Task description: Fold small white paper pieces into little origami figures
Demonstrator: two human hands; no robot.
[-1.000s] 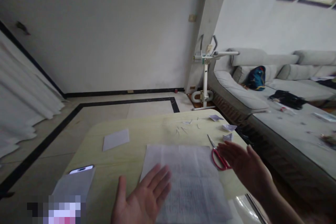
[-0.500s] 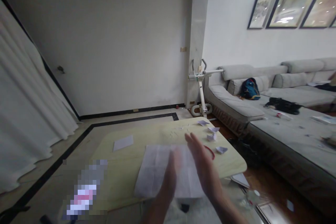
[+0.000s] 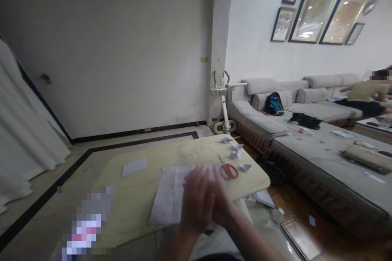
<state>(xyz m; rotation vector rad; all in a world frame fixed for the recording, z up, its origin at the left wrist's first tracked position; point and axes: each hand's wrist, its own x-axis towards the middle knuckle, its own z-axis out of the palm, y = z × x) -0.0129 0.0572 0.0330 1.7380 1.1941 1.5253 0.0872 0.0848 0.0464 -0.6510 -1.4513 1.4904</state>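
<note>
My left hand (image 3: 197,200) and my right hand (image 3: 219,189) meet above the sheet of paper, the left one crossing over the right palm. The left fingers are stretched out and hold nothing I can see. Of the right hand, the extended fingers show in part, also with nothing in them. Beneath lies the large creased paper sheet (image 3: 167,195), its right portion covered by my hands and forearms. Red-handled scissors (image 3: 229,171) rest just beyond my right hand. Several small folded paper pieces (image 3: 245,167) stand along the right side of the table.
The pale yellow table (image 3: 134,200) carries a smaller white paper (image 3: 134,167) at left and thin paper scraps (image 3: 196,154) at the back. A pixelated patch covers its left front. Right of it is a grey sofa (image 3: 321,163), with a person (image 3: 366,91) seated farther off.
My hands were apart, palms facing each other; now they have come together. The view has swung slightly right, bringing the seated person and the whole scissors into sight.
</note>
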